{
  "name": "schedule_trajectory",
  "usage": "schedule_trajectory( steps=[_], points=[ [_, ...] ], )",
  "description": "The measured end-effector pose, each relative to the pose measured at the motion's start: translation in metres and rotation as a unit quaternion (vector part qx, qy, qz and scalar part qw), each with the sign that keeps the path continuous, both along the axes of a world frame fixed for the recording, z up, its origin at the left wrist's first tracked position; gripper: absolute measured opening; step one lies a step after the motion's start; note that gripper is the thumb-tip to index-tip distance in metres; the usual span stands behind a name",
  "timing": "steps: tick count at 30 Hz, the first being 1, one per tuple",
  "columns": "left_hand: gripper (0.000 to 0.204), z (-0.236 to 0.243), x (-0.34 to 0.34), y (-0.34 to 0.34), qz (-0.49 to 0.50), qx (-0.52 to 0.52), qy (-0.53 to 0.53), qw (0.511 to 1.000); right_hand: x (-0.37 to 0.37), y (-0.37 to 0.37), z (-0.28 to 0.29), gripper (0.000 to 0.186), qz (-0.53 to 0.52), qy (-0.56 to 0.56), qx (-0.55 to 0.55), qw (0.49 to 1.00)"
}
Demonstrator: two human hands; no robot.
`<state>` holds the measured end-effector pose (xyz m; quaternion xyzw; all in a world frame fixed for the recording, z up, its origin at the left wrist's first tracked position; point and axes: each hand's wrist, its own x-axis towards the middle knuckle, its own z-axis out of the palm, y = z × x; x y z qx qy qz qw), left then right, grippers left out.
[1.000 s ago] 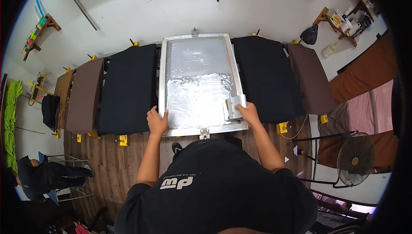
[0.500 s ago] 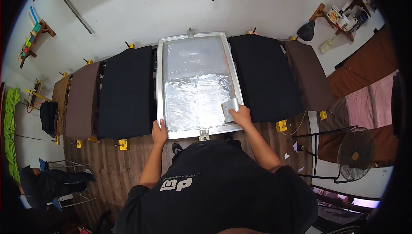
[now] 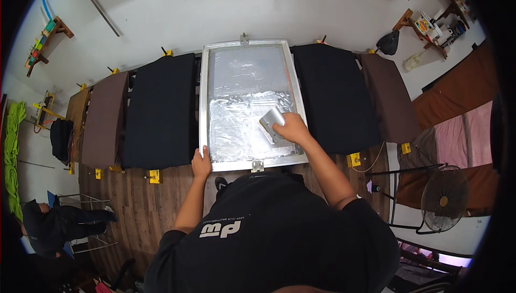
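Observation:
An aluminium-framed printing screen lies in front of me across the long bench. Its far part is a dull grey mesh; a shiny, wrinkled silvery layer covers the near part. My right hand is closed on a metal-handled squeegee, tilted over the right side of that silvery area. Whether the blade touches the mesh, I cannot tell. At the near left corner, my left hand grips the frame, thumb on top and fingers partly hidden. Metal clips sit on the near and far rims.
Black fabric-covered boards flank the screen, with brown ones beyond. Yellow brackets line the bench. A standing fan is at right, and another person sits at lower left. Shelves hang on the wall.
My right hand has moved the squeegee left and away from me, turning it to a slant. My left hand keeps its hold on the frame corner. The whole view has shifted slightly.

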<state>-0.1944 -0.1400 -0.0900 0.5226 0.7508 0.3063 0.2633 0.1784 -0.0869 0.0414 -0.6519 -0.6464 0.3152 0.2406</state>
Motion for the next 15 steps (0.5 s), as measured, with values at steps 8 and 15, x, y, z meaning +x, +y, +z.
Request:
schedule_trajectory(
  steps=[8, 15],
  points=[
    [0.053, -0.003, -0.004, 0.000, 0.010, -0.005, 0.013, 1.000, -0.046, -0.003, -0.051, 0.038, -0.003, -0.143, -0.007, 0.990],
    [0.058, 0.000, -0.007, 0.001, -0.015, -0.054, 0.014, 0.998, -0.075, -0.013, -0.041, 0.026, 0.056, -0.213, -0.019, 0.975]
  ],
)
